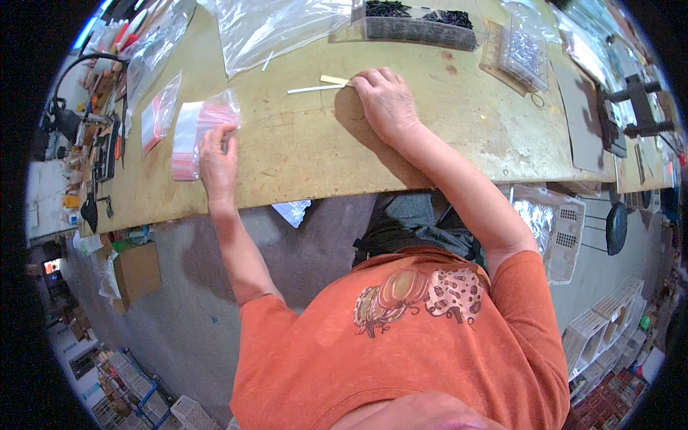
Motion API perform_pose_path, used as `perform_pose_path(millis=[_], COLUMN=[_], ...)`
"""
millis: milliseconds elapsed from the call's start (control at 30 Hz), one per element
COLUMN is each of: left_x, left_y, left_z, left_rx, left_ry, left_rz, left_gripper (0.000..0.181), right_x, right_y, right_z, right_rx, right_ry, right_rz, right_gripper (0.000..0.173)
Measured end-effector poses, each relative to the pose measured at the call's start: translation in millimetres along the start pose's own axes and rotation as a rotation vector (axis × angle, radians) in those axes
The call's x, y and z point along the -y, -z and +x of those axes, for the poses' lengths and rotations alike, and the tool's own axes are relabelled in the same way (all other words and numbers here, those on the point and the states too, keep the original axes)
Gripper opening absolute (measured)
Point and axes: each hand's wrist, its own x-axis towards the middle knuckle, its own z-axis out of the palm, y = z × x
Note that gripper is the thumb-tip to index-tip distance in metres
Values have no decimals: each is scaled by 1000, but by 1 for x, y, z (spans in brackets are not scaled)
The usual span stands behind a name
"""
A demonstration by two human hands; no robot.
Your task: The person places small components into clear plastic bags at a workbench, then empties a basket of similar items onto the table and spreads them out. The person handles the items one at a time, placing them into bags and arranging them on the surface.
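Observation:
My left hand (219, 161) is at the right edge of a stack of clear zip bags (186, 131) with pink-red stripes. Its fingers are curled against the plastic; whether they pinch a bag is hard to see. A smaller bundle of similar bags (156, 121) lies just to the left. Farther out on the worktable (301, 145), my right hand (386, 102) is palm down, its fingers bent around the near end of a pale yellow strip (333, 80). That end is hidden under the fingers. Beside the strip lies a thin white stick (314, 89), its right end close to my fingertips.
A clear bin of small black parts (419, 32) stands at the back, with a plastic box of small clear pieces (524, 59) to its right. Large plastic sheeting (279, 32) and a short white stick (267, 61) lie at back left. A black-handled device (618, 118) stands at right.

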Motion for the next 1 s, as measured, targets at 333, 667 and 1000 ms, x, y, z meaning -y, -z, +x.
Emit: perform_pose_path(millis=[333,667,1000], left_x=[-52,-37,-110], left_y=[0,-83,-86], left_z=[0,120,66], left_rx=[-174,138,183], left_ry=[-154,43,-163], left_rz=[-14,-37,-358], left_gripper=[20,31,25], right_x=[-85,-149,-158], right_y=[67,94,90], right_z=[-101,-114,-119], right_rx=[-69,-145,-166], right_ry=[-19,-83,-116], right_rz=[141,161,264], right_gripper=[33,20,23])
